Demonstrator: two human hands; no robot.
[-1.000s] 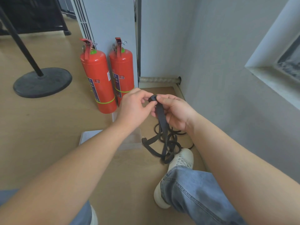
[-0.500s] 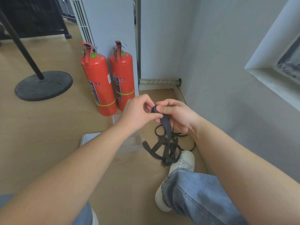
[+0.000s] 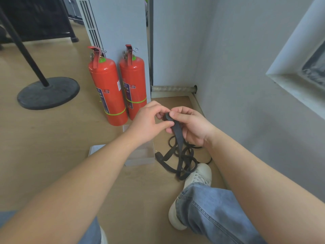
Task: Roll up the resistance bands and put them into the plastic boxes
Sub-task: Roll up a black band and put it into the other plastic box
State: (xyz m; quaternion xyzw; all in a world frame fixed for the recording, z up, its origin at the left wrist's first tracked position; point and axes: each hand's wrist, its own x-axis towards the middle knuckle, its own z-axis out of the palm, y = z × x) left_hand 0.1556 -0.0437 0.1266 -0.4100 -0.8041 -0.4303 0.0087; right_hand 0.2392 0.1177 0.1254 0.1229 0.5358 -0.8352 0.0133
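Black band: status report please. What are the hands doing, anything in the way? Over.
Left hand and right hand pinch band at rolled tip. Rest trails tangled onto floor. Plastic box beside tangle, nothing between.

A corner of what looks like an office or similar workplace. Two red fire extinguishers [image 3: 107, 92] stand on a pale wood-look floor [image 3: 44, 147] against a white vented cabinet [image 3: 116, 23]. The walls [image 3: 237, 67] are plain grey, and a black round-based pole stand [image 3: 48, 92] sits nearby.
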